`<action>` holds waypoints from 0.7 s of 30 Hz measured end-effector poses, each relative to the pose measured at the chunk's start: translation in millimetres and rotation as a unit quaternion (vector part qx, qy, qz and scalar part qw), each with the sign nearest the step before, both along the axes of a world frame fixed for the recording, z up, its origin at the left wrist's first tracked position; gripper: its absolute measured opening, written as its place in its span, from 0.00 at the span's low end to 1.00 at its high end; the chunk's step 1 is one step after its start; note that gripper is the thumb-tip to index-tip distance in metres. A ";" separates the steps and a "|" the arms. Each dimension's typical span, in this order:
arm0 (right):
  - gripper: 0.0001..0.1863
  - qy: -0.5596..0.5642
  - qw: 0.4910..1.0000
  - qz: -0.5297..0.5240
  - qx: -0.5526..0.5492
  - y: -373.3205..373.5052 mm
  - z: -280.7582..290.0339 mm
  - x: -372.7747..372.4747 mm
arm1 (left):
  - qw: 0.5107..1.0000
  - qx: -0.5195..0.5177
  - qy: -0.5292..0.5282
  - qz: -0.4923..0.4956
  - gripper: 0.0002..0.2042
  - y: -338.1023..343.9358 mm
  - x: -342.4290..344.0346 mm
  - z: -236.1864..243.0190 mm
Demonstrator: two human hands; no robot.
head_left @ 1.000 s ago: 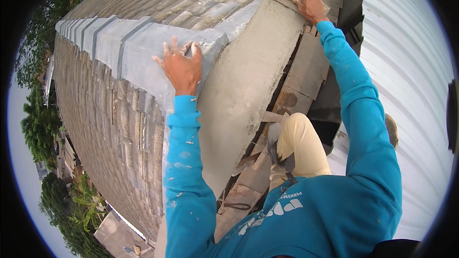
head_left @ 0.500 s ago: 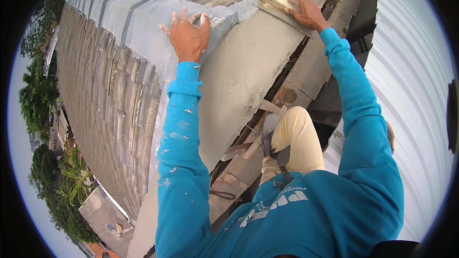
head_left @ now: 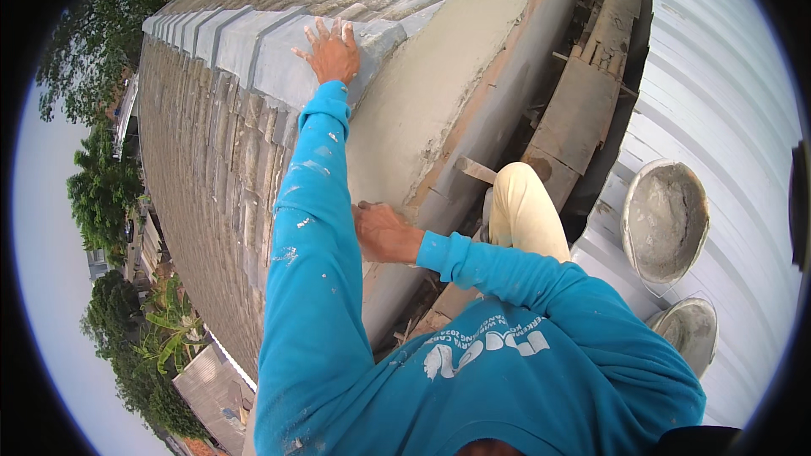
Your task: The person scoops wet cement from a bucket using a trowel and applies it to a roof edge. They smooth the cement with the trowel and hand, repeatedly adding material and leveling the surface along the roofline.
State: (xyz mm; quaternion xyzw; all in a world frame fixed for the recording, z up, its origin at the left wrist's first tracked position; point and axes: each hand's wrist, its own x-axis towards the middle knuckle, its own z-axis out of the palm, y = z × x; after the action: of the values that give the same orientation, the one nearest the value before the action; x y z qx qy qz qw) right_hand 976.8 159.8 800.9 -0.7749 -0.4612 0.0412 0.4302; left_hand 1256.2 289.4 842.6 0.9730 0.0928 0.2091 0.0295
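My left hand [head_left: 329, 55] rests open, fingers spread and dusted pale, on the grey ridge cap [head_left: 236, 51] at the roof's bend. My right hand [head_left: 387, 232] is low in the middle, curled at the lower part of the smooth mortar band [head_left: 439, 76], its fingertips partly behind my left forearm. What it holds, if anything, is hidden; the float seen in it earlier does not show. A short wooden stick [head_left: 475, 171] juts out beside the band, near my bent knee [head_left: 528, 207].
Weathered roof tiles [head_left: 194, 152] slope away on the left, with trees [head_left: 97, 181] beyond. Grimy boards [head_left: 574, 110] lie in a gap right of the mortar band. A white corrugated metal roof [head_left: 710, 101] fills the right side, holding two mortar-coated buckets [head_left: 663, 228].
My right hand has dropped from the top of the mortar band to its lower part, across my body. My left hand stays on the ridge cap. The buckets have come into view at right.
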 end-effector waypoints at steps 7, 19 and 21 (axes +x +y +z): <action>0.16 0.003 0.987 -0.153 0.055 -54.1 7.3 -25.6 | 0.984 0.100 0.135 0.059 0.31 34.1 11.1 -6.2; 0.27 0.378 0.782 -0.406 0.285 -288.5 39.9 40.6 | 0.996 0.026 0.075 0.044 0.35 13.3 -2.8 22.9; 0.26 0.434 0.737 -0.377 0.356 -296.4 32.3 42.7 | 0.999 -0.042 0.000 0.007 0.36 1.2 -27.1 47.4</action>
State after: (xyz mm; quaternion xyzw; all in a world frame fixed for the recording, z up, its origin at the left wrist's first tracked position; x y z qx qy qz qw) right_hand 1019.5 -136.6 833.2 -0.5743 0.1244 0.0401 0.8081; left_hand 1229.1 290.6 890.0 0.9704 0.1080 0.2049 0.0685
